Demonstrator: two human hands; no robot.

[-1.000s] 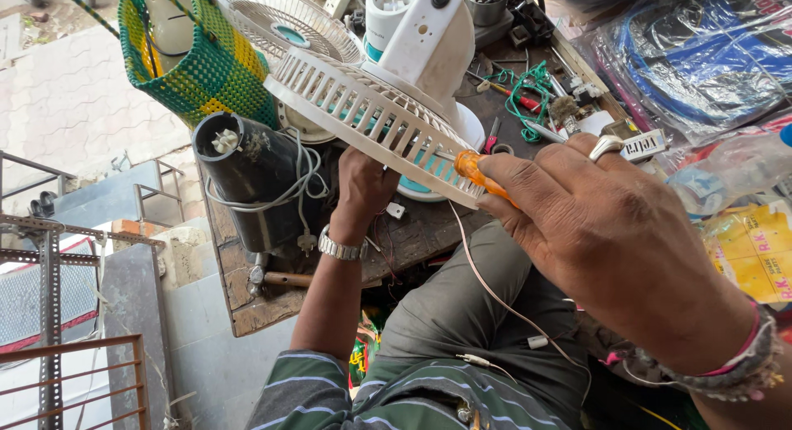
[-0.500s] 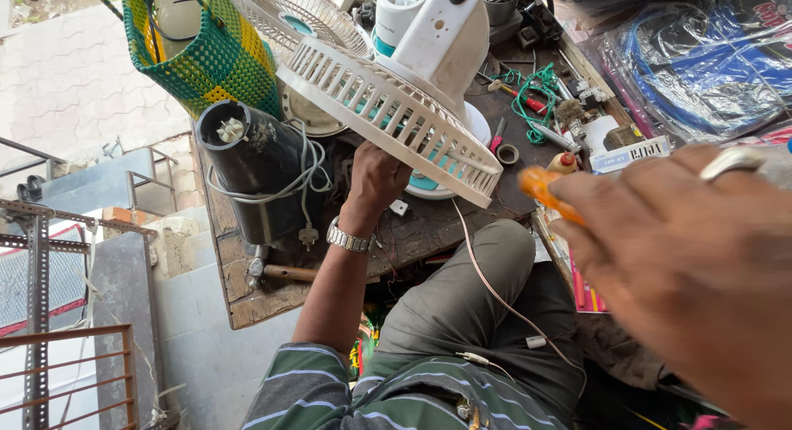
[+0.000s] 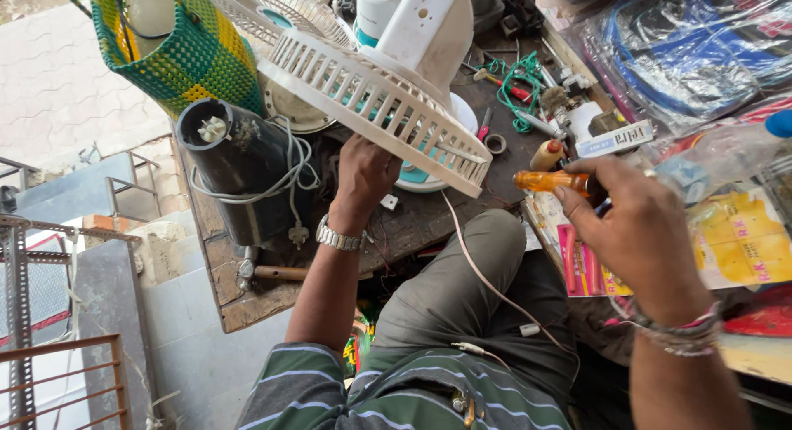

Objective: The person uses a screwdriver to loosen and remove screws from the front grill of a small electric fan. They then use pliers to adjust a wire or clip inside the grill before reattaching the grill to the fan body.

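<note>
A: What has the left hand (image 3: 363, 178) got?

B: Its fingers are curled up under the cream plastic slatted fan guard (image 3: 375, 108), which tilts over the cluttered dark wooden workbench (image 3: 247, 302). The white plastic fan body (image 3: 429, 30) sits just behind it.

A: And the right hand (image 3: 643, 232)?

B: Off to the side, well apart from the guard, fingers wrapped round a screwdriver with a clear orange plastic handle (image 3: 551, 181); the handle pokes out toward the guard, and the blade is hidden in the fist.

A: Anything near?

B: A black cylindrical motor with white cable (image 3: 239, 170), beside a green and yellow woven basket (image 3: 194, 55)
</note>
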